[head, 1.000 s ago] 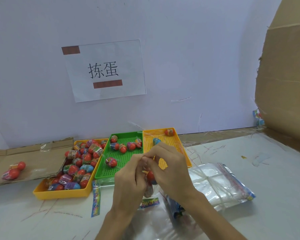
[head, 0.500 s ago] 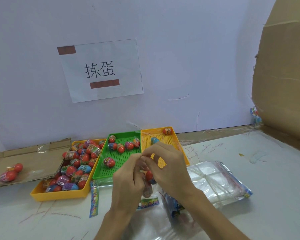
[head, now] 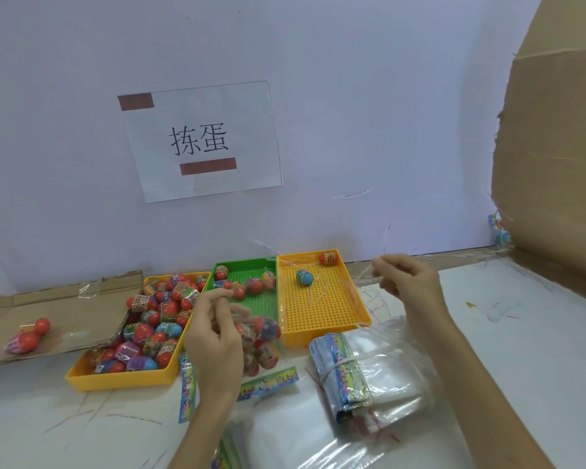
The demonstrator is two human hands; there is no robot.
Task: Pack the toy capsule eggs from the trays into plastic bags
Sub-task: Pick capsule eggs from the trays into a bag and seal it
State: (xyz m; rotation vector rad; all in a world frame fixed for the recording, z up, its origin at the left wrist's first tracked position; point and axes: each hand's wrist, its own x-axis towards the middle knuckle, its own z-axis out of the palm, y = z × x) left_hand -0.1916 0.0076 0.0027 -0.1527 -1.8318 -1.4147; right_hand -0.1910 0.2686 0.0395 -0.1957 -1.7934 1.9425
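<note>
Several bagged eggs (head: 262,336) hang beside left hand (head: 214,333); right hand (head: 408,282) pinches film (head: 364,277), apart.

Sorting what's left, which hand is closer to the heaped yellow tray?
Left. The left hand is just right of the heaped yellow tray; the right hand is far over to its right.

Head-worn camera looks forward and down, close over the table (head: 521,333).
</note>
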